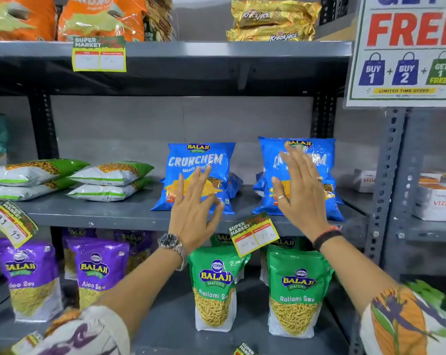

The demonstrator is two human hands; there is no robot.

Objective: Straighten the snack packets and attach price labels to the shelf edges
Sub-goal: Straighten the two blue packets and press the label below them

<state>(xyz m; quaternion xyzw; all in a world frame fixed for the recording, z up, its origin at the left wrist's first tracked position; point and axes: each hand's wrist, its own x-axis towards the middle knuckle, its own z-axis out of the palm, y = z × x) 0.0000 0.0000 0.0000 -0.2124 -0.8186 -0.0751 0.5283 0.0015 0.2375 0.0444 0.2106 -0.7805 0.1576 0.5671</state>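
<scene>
Now, far to the left of both hands, a tilted price label (13, 222) hangs from the front edge of the middle shelf (101, 213), and above it two stacks of green-and-white packets (70, 179) lie flat on that shelf. Below them, purple Aloo Sev pouches (31, 276) stand upright on the lower shelf. Up and to the left of the hands, another price label (99, 54) sits on the edge of the top shelf (216, 48), under orange packets (99, 17).

The left hand (195, 208), with a watch (171, 242) on its wrist, is raised with an open grip, fingers spread and holding nothing; its fingertips lie over the lower front of the left blue Crunchem packet (199, 165), which stands upright on the middle shelf. Whether they touch the packet I cannot tell. Just to the right of this hand's wrist, and between the two wrists, a third price label (253, 233) is fixed at a slant on the middle shelf's edge. Beneath it green Ratlami Sev pouches (297, 290) stand on the lower shelf.

The right hand (300, 193) is likewise flat and open, gripping nothing, palm toward the right blue Crunchem packet (316, 155), which stands upright with more blue packets behind it. Rings show on its fingers and a dark band (325, 238) circles the wrist. High above it lie gold Krackjack packs (273, 20). To the right of this hand hangs a promotional sign (406, 52), and white boxes (436, 201) rest on the neighbouring rack.
</scene>
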